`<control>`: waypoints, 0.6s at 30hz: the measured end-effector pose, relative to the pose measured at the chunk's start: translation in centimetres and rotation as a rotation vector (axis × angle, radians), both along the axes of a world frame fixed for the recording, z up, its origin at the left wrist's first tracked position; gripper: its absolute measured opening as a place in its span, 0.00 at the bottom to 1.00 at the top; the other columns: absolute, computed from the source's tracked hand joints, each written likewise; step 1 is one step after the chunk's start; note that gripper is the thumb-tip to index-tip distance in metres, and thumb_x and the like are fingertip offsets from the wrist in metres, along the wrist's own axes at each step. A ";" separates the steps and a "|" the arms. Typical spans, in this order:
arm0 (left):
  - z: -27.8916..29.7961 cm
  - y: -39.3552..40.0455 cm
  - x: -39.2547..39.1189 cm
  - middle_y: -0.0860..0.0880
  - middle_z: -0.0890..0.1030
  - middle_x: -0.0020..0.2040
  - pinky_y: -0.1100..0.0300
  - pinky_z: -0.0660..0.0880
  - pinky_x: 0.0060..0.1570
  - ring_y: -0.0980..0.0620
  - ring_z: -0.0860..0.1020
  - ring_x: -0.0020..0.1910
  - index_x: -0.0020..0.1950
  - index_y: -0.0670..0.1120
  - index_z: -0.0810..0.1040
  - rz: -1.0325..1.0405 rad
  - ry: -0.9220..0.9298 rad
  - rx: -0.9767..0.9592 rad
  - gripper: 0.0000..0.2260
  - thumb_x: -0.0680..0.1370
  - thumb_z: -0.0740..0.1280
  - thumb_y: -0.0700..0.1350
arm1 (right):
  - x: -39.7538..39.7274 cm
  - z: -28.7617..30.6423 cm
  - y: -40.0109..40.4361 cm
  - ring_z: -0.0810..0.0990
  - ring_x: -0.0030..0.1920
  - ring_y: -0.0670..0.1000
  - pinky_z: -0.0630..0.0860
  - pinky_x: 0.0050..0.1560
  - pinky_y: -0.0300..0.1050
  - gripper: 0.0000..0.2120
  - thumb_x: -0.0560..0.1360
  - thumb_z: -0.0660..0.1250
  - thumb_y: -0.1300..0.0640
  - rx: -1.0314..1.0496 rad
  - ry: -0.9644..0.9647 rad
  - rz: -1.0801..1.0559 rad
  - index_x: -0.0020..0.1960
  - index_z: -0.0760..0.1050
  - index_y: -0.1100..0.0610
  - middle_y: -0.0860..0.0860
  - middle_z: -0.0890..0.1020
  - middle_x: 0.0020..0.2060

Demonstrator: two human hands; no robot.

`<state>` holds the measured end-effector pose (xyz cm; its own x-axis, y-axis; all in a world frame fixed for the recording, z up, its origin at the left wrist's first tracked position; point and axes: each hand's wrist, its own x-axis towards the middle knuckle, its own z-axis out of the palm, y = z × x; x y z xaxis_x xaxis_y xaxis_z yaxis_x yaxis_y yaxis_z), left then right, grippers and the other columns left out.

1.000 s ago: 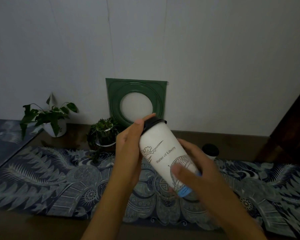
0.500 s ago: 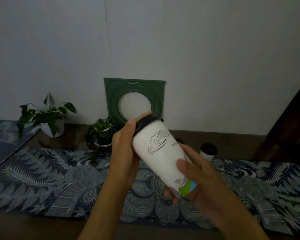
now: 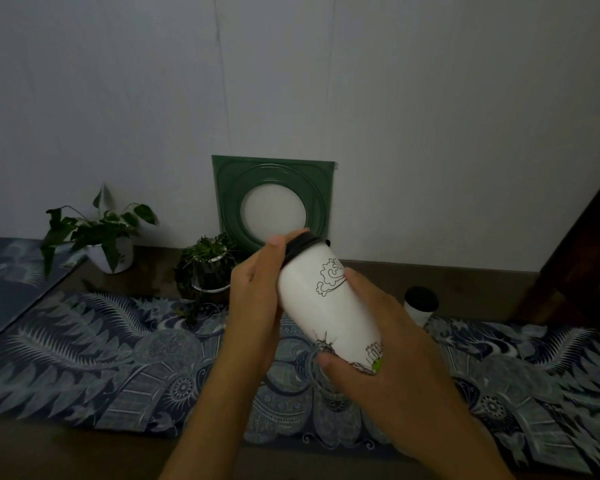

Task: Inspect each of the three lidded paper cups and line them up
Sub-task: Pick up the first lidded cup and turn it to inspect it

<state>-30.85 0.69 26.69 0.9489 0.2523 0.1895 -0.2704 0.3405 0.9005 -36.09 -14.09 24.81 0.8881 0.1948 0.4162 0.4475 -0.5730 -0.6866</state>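
Observation:
I hold a tall white paper cup (image 3: 321, 306) with a black lid and line drawings above the table, tilted with its lid up and to the left. My left hand (image 3: 255, 303) grips its upper part, thumb on the lid's edge. My right hand (image 3: 385, 355) wraps its lower end, thumb across the base. A second white cup with a black lid (image 3: 420, 304) stands upright on the table behind my right hand. Any third cup is hidden.
A blue patterned runner (image 3: 94, 362) covers the wooden table. Two potted plants (image 3: 99, 233) (image 3: 207, 271) stand at the back left and centre. A green square frame (image 3: 273, 202) leans on the white wall. Dark wooden furniture (image 3: 582, 258) rises at the right.
The cup has turned in my hands: the "Statue of Liberty" text rotated out of sight and a cloud drawing now faces me. Both hands stay on it.

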 end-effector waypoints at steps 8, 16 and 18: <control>0.2 0.0 -0.7 0.51 0.88 0.41 0.62 0.81 0.40 0.56 0.85 0.43 0.41 0.54 0.88 -0.095 -0.020 -0.042 0.16 0.71 0.62 0.57 | -0.1 1.7 -1.6 0.82 0.31 0.57 0.78 0.27 0.44 0.32 0.61 0.78 0.46 0.911 0.805 0.448 0.64 0.76 0.48 0.58 0.84 0.48; 0.6 -0.3 -0.7 0.46 0.83 0.36 0.53 0.75 0.42 0.46 0.79 0.40 0.34 0.53 0.85 0.037 0.020 0.000 0.17 0.79 0.63 0.52 | -0.3 1.2 -0.9 0.78 0.55 0.34 0.76 0.47 0.27 0.37 0.65 0.73 0.45 0.242 0.179 0.082 0.71 0.62 0.37 0.37 0.77 0.59; 0.5 -0.3 -0.7 0.44 0.81 0.36 0.50 0.72 0.44 0.45 0.77 0.42 0.32 0.54 0.85 0.044 0.031 0.025 0.19 0.81 0.62 0.51 | -0.2 0.5 -0.7 0.73 0.57 0.32 0.71 0.49 0.22 0.40 0.65 0.72 0.42 0.031 0.028 0.035 0.73 0.58 0.37 0.38 0.73 0.60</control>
